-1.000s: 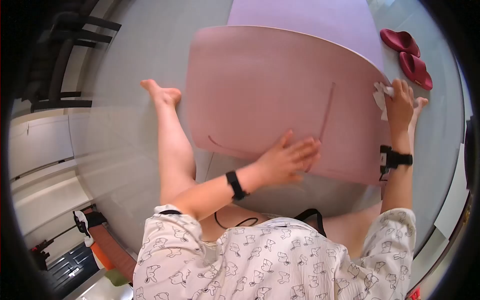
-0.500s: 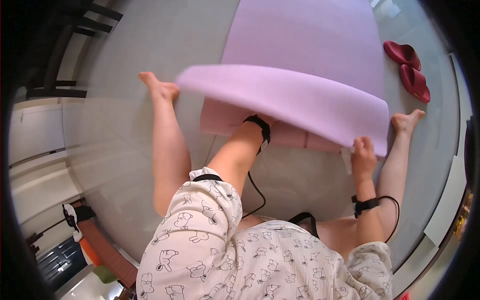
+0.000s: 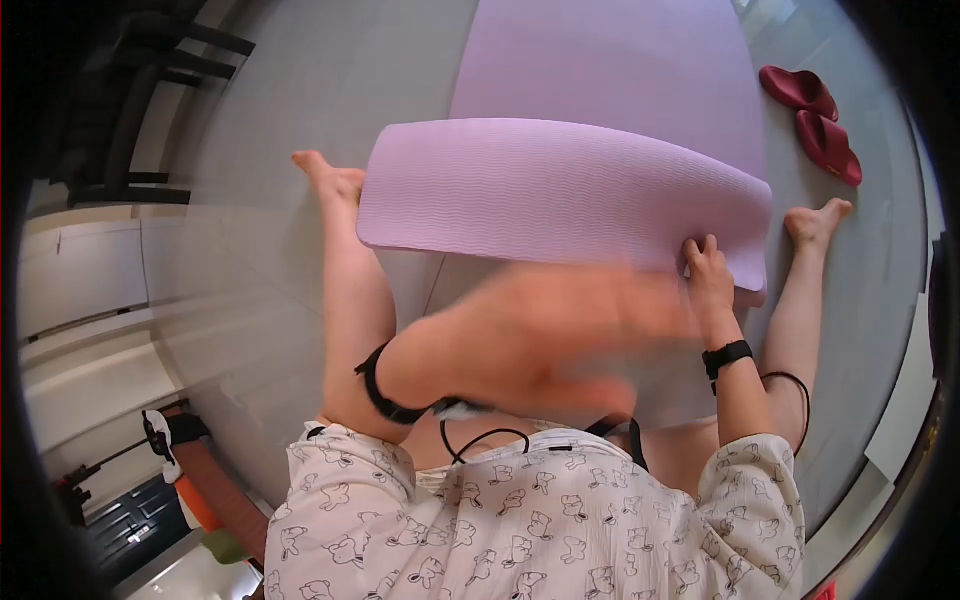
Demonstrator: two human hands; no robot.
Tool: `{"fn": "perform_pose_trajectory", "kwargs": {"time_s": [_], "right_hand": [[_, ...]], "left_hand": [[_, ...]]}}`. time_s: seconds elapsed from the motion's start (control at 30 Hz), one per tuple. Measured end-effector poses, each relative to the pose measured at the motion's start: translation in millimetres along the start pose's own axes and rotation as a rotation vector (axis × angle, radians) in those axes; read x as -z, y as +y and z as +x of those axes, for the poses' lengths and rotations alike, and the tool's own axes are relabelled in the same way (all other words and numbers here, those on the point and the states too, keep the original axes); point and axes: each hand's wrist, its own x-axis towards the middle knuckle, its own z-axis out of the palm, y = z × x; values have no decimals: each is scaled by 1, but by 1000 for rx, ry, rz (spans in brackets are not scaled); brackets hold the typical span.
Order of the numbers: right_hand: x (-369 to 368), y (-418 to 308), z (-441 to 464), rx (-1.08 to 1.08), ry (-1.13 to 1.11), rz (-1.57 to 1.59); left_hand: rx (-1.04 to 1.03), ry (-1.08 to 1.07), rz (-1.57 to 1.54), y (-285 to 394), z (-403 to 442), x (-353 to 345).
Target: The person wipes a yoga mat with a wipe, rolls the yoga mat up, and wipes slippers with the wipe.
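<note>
A pink-lilac exercise mat (image 3: 600, 60) lies on the floor, its near end folded back over itself as a ribbed flap (image 3: 530, 185). At the flap's near right edge, my right hand (image 3: 710, 280) grips the mat, fingertips pressing a dent into its top. My left hand (image 3: 560, 320) is raised in front of the near edge, toward the camera and apart from the mat. It is smeared by motion, but its fingers look stretched out with the thumb apart. Whether anything small is in it cannot be seen. Black bands circle both wrists.
My bare legs spread either side of the mat, the left foot (image 3: 330, 180) near the flap's left end. Red slippers (image 3: 825, 140) lie at the right. A dark chair (image 3: 130, 120) stands at the left. Black cables run from both wristbands.
My left hand has come out from beneath the flap and moved up and right. The flap has settled lower. My right hand has moved onto the flap's edge; a whitish scrap beside it no longer shows.
</note>
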Motion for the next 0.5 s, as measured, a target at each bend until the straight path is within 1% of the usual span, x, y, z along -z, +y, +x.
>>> {"fn": "perform_pose_trajectory", "kwargs": {"time_s": [0.07,0.13,0.2,0.3,0.37,0.43,0.47,0.5], "right_hand": [[5,3,-2,1,2,-11],[9,5,-3,-7,15,-2],[16,4,-2,-5,12,16],[13,7,2,-23,3,70],[16,7,5,-36,-20,111],[28,15,22,5,-322,140],[34,20,29,81,-347,204],[39,22,40,85,-345,202]], "left_hand": [[255,208,851,-28,6,5],[512,143,1102,-112,-14,-18],[593,87,1117,-184,-46,-24],[623,141,1135,-214,-63,-40],[628,120,1093,-223,-65,-41],[639,110,1065,-231,-68,-43],[673,78,1067,-236,-67,-45],[703,45,1070,-241,-67,-47]]}}
